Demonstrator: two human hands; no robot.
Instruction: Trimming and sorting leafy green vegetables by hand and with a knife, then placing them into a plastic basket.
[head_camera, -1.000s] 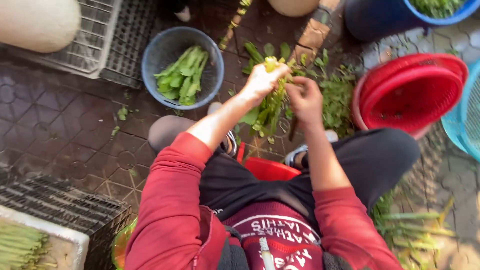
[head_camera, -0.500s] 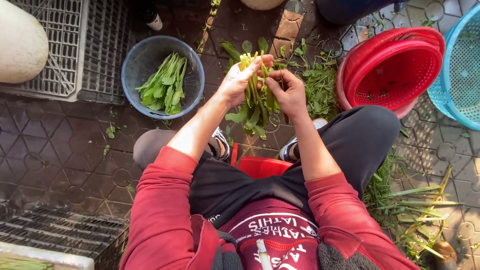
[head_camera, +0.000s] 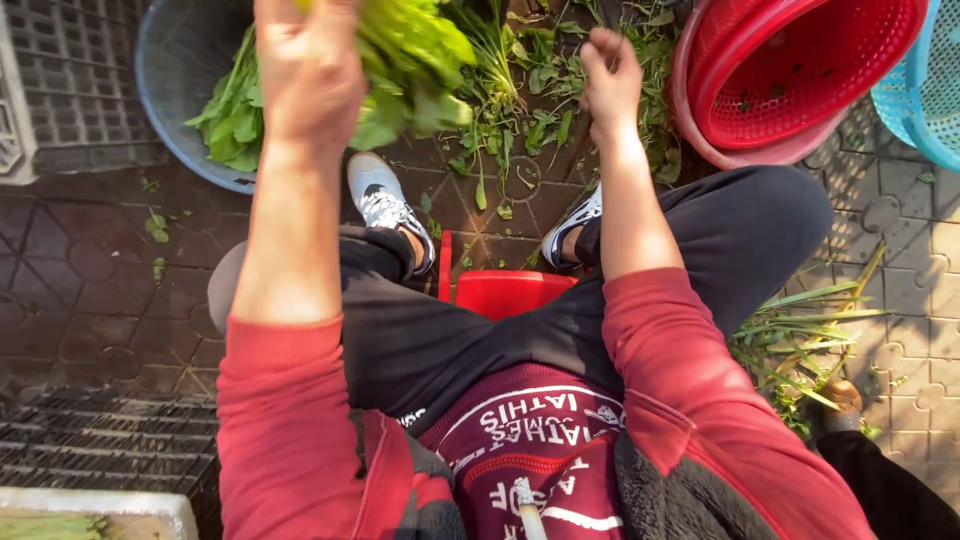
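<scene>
Lifted away from the right hand (head_camera: 612, 75), which is closed on nothing clear, the leafy bunch (head_camera: 410, 50) is being gripped by the left hand (head_camera: 308, 75) and is best being dropped gently into the blue bowl (head_camera: 165, 120).

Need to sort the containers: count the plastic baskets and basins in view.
3. A grey-blue basin of leafy greens sits top left by the left hand; a red basket top right; a turquoise basket at the right edge, cut off. More may lie outside the frame.

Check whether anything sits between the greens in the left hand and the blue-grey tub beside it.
Nothing visible does. The left hand holds the bunch of leafy greens right at the rim of the blue-grey tub, which already holds greens.
</scene>
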